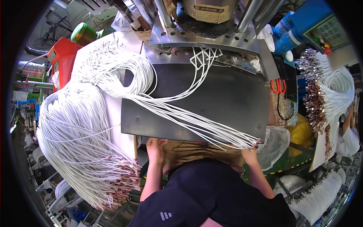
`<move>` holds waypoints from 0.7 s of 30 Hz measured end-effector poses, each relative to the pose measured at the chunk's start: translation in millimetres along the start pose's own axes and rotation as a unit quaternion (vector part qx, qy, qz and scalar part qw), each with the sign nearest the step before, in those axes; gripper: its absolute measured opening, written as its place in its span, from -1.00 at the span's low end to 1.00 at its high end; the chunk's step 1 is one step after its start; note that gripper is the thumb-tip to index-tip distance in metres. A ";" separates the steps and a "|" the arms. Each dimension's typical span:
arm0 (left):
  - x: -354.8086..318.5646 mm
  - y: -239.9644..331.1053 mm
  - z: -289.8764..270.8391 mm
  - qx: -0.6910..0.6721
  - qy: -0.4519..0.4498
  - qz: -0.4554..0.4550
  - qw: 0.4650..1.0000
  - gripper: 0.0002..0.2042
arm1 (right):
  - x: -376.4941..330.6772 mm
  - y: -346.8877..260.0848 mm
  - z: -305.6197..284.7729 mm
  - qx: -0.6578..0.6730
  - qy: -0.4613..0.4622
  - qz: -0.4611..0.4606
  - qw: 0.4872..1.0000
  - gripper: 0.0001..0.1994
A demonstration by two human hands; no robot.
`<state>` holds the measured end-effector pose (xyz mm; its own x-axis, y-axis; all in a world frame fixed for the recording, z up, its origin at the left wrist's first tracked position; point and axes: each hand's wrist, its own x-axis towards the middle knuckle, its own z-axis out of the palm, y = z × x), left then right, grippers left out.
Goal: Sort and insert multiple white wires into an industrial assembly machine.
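Observation:
A bundle of white cables [181,113] runs across the black work plate [230,89] toward its near right corner. There my right hand [249,154] is closed around the bundle's ends, beside small metal-tipped connectors [256,143]; some fingers are hidden under the cables. My left hand [155,149] is at the plate's front edge, left of centre, its fingers loosely bent and no cable visible in it. From the bundle, several cables curve up to white connectors [206,56] beneath the press. The rest lead back to a coiled heap [113,73] at the left.
A metal press [204,30] with steel columns stands behind the plate. Many white cables [75,125] hang at the left, their brown-tipped ends low. Red-handled scissors [278,86] lie to the right. Another cable bunch [332,90] hangs farther right, near another person's arm [348,119].

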<state>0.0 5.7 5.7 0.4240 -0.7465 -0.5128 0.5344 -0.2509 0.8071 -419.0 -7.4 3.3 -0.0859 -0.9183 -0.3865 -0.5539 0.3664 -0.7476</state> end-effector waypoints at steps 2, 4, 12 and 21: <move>-6.4 -5.2 7.6 -0.008 0.005 -0.003 1.000 -0.78 | 1.2 -7.1 -2.3 0.025 0.007 0.012 1.000 -0.63; -18.3 -12.2 19.2 0.131 -0.056 -0.004 0.990 -0.79 | 14.7 -26.0 -39.0 -0.074 -0.104 0.011 0.992 -0.65; -55.0 74.8 120.7 0.504 -0.249 0.522 0.642 -0.43 | 47.8 -119.5 -159.8 0.219 -0.206 -0.106 0.948 -0.60; 5.0 58.9 231.9 0.568 -0.295 0.560 0.526 -0.51 | 201.4 -277.3 -12.5 -0.126 0.105 -0.515 0.841 -0.68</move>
<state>-136.0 -155.7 118.5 -0.4723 -0.7953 0.3800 -0.7323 0.5940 0.3330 -293.1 -295.9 139.5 0.4173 -0.7453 0.5199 -0.5802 -0.6589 -0.4788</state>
